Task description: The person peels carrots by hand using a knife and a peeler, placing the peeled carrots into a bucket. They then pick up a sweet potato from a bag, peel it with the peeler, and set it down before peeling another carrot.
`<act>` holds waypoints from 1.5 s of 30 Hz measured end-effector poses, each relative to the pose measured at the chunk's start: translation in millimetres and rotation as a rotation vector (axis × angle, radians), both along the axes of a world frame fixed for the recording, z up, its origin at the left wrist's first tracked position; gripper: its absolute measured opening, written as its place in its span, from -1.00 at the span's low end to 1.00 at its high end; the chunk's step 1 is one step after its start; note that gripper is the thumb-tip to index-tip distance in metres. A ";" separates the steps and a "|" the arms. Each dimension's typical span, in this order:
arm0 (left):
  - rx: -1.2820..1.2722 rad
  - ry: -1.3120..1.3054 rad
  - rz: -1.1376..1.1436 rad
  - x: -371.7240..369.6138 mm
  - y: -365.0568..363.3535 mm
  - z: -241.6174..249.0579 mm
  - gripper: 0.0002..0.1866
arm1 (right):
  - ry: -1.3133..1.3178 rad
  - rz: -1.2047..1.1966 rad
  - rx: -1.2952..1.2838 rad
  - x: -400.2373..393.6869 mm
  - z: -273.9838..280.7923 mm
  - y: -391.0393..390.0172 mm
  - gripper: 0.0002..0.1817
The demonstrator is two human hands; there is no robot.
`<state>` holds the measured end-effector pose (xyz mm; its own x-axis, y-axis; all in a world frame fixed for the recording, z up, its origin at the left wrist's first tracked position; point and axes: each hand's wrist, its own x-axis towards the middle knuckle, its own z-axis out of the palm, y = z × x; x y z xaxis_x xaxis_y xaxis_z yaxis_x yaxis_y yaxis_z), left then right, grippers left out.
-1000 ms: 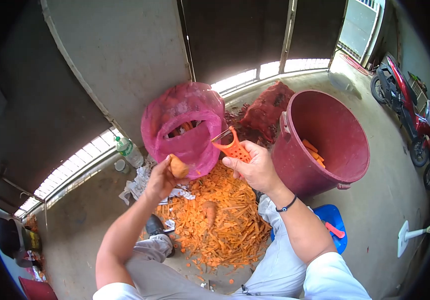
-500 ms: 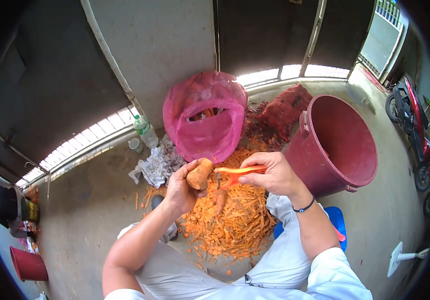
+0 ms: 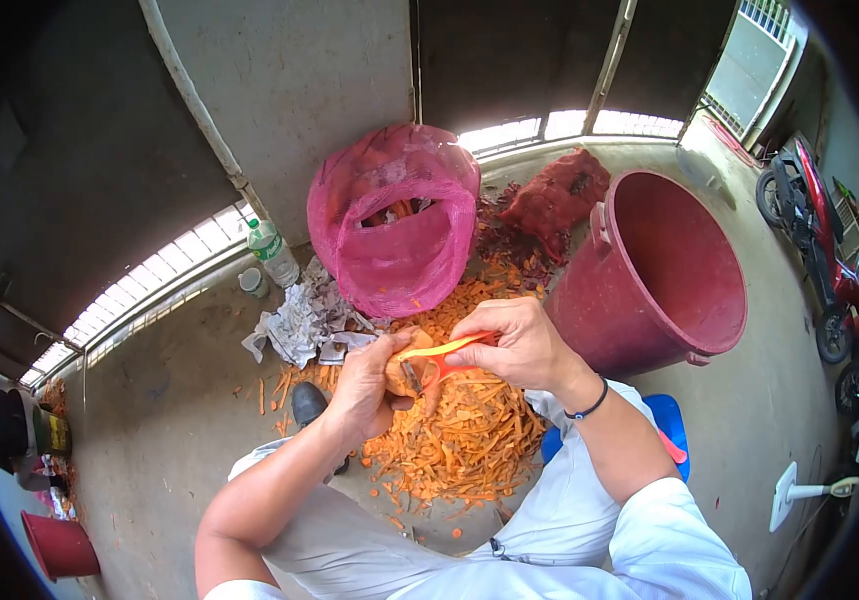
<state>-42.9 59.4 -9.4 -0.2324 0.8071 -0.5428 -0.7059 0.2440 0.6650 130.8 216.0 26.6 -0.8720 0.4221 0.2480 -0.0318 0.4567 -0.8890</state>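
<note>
My left hand (image 3: 362,385) is closed around a thick, stubby carrot (image 3: 402,376), partly hidden by my fingers. My right hand (image 3: 520,343) grips the handle of an orange peeler (image 3: 460,348). The peeler's blade end is against the carrot. Below both hands a heap of orange peelings (image 3: 460,435) covers the floor between my legs. Just beyond it lies a pink mesh sack (image 3: 405,258) with its mouth facing me and some carrots visible inside.
A big dark red bin (image 3: 600,310) leans toward me on the right, near a crumpled red sack (image 3: 560,200). To the left are crumpled paper (image 3: 305,325), a plastic bottle (image 3: 275,255) and a cup (image 3: 253,282). A motorcycle (image 3: 815,230) stands far right.
The peeler has moved left from beside the carrot onto it. The whole view has shifted slightly, with the surroundings now a little further left and up.
</note>
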 end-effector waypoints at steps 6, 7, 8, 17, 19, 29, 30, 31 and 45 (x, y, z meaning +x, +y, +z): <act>0.050 -0.065 -0.060 -2.5 -15.0 14.9 -0.53 | -0.276 -0.432 0.050 16.7 -28.5 75.5 -0.87; 0.036 -0.108 -0.049 -8.7 -15.0 6.4 -0.61 | -0.272 -0.427 0.057 18.0 -34.9 78.7 -0.87; 0.045 -0.107 -0.034 -13.8 -14.6 -2.0 -0.61 | -0.238 -0.431 0.042 17.9 -42.4 79.8 -0.82; -0.002 -0.062 -0.008 -3.6 -4.2 -7.0 -0.59 | 0.028 0.036 0.010 -1.2 -4.8 -11.4 -0.78; 0.041 -0.011 -0.017 0.0 -5.7 -8.7 -0.56 | 0.015 0.054 0.029 -2.2 -4.3 -10.9 -0.78; 0.121 -0.002 -0.087 -3.6 -18.2 4.9 -0.59 | -0.340 -0.301 0.281 17.9 -19.3 65.6 -0.76; 0.148 -0.038 -0.122 -5.8 -20.3 6.7 -0.57 | -0.335 -0.306 0.280 18.4 -20.6 64.3 -0.76; 0.118 -0.032 -0.113 -6.0 -18.5 3.8 -0.53 | -0.279 -0.389 0.217 17.8 -20.9 61.7 -0.75; -0.020 -0.013 -0.007 8.1 -6.8 -5.5 -0.56 | 0.093 0.036 -0.075 -2.0 -0.8 -17.6 -0.76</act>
